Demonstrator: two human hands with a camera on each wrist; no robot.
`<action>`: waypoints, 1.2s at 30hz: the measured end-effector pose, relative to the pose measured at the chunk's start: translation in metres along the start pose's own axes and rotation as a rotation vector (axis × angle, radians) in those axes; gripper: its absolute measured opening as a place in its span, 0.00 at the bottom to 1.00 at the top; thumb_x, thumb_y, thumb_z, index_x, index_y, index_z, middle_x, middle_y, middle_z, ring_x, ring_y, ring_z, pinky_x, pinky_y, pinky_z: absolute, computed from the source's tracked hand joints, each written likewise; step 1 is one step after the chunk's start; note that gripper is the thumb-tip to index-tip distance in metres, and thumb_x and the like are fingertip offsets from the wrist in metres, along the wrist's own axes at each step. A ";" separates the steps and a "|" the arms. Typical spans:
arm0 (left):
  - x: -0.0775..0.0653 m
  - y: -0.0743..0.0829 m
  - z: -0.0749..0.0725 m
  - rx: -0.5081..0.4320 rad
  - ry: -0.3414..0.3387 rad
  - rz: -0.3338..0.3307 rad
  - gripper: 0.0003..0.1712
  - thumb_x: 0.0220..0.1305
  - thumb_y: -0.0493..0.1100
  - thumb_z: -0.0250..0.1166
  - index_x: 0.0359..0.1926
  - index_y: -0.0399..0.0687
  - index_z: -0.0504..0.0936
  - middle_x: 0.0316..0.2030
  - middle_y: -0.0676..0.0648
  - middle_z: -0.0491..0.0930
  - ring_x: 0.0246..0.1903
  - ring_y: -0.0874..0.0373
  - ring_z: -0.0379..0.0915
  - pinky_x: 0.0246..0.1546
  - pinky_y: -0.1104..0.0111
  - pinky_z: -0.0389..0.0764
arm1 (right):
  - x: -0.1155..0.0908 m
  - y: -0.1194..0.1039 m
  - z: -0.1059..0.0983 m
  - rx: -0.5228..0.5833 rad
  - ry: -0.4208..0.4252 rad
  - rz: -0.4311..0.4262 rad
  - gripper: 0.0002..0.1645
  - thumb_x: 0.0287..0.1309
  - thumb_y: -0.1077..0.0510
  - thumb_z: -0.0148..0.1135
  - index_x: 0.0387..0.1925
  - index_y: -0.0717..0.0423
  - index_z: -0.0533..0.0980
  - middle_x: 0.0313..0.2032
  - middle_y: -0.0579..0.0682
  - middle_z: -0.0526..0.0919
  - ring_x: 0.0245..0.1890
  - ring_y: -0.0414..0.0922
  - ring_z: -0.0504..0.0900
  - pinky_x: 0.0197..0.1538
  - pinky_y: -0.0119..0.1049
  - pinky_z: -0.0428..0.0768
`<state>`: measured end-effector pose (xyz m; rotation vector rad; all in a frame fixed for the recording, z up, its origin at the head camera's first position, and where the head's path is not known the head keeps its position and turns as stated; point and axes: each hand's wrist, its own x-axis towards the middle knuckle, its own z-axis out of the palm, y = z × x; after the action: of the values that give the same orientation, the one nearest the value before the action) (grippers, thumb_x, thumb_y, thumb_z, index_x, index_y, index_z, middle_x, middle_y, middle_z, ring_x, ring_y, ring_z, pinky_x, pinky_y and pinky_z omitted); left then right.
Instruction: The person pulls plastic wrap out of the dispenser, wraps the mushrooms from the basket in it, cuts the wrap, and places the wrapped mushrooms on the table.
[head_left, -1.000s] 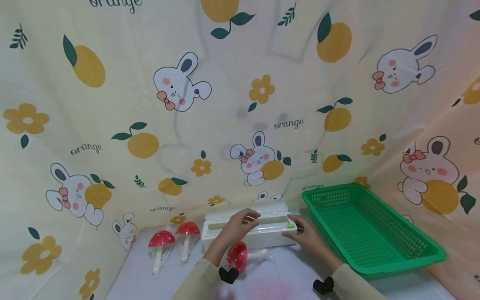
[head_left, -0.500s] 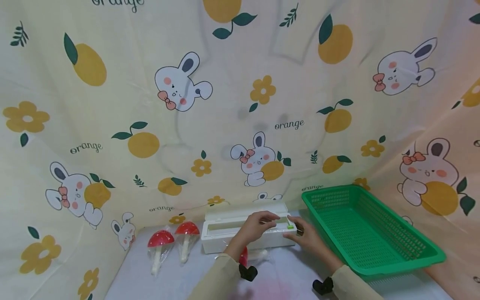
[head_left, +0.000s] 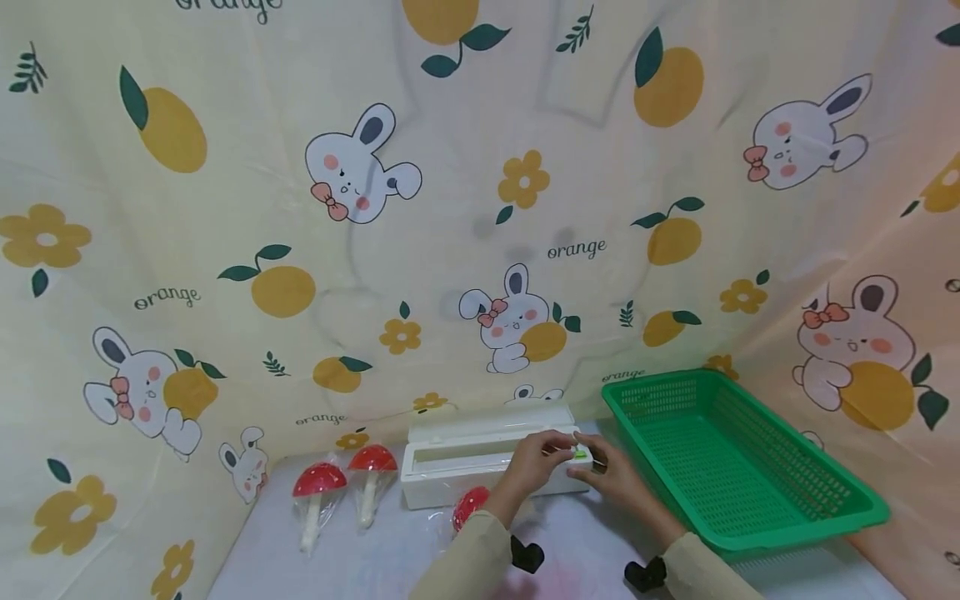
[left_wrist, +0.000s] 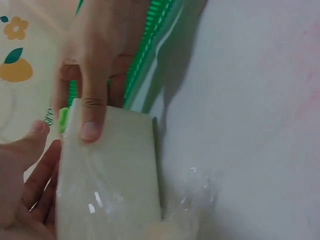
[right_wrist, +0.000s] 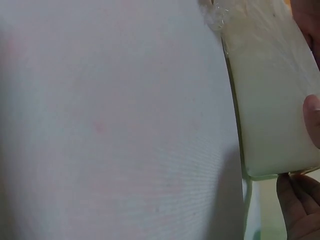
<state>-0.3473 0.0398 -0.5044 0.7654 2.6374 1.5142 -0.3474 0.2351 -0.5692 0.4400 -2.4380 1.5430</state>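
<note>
A long white cling film dispenser (head_left: 435,490), its lid raised at the back, stands on the table. My right hand (head_left: 617,477) grips its right end; in the left wrist view the right thumb (left_wrist: 92,120) presses the front face. A green slide cutter (head_left: 581,454) sits at that end of the top edge. Close to the cutter, my left hand (head_left: 531,465) hovers with bent fingers, thumb and fingertips apart in the left wrist view. Clear film (left_wrist: 100,200) drapes over the dispenser's front. A red-capped toy mushroom (head_left: 471,507) in plastic wrap lies before it, partly behind the left arm.
Two more wrapped toy mushrooms (head_left: 319,482) lie on the table (head_left: 255,554) to the left. A green perforated basket (head_left: 738,546) stands close to the right of the dispenser. A printed cloth (head_left: 450,250) hangs behind everything.
My left hand has moved right along the dispenser to the green cutter, its arm now covering most of the front mushroom. The right hand stays on the dispenser's end.
</note>
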 end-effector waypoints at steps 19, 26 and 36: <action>-0.001 0.003 0.016 0.076 0.142 -0.079 0.06 0.62 0.46 0.72 0.40 0.55 0.90 0.32 0.62 0.84 0.31 0.70 0.72 0.33 0.74 0.75 | -0.002 0.001 0.001 0.004 -0.006 -0.035 0.43 0.53 0.55 0.75 0.69 0.56 0.69 0.63 0.58 0.75 0.63 0.58 0.75 0.58 0.43 0.78; -0.001 0.004 0.022 0.075 0.175 -0.077 0.06 0.59 0.45 0.74 0.37 0.53 0.90 0.28 0.62 0.83 0.29 0.70 0.72 0.31 0.73 0.75 | -0.004 0.003 0.001 0.028 0.006 -0.077 0.41 0.53 0.60 0.74 0.68 0.60 0.69 0.61 0.61 0.76 0.61 0.59 0.76 0.55 0.39 0.80; -0.001 0.005 0.022 0.093 0.181 -0.097 0.05 0.60 0.47 0.73 0.36 0.54 0.89 0.29 0.63 0.82 0.32 0.70 0.75 0.35 0.71 0.77 | -0.005 0.001 0.000 0.046 -0.005 -0.037 0.43 0.53 0.57 0.75 0.69 0.57 0.68 0.63 0.60 0.75 0.62 0.59 0.75 0.57 0.40 0.79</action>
<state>-0.3392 0.0592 -0.5123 0.5175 2.8452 1.5125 -0.3433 0.2362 -0.5720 0.4958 -2.3883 1.5880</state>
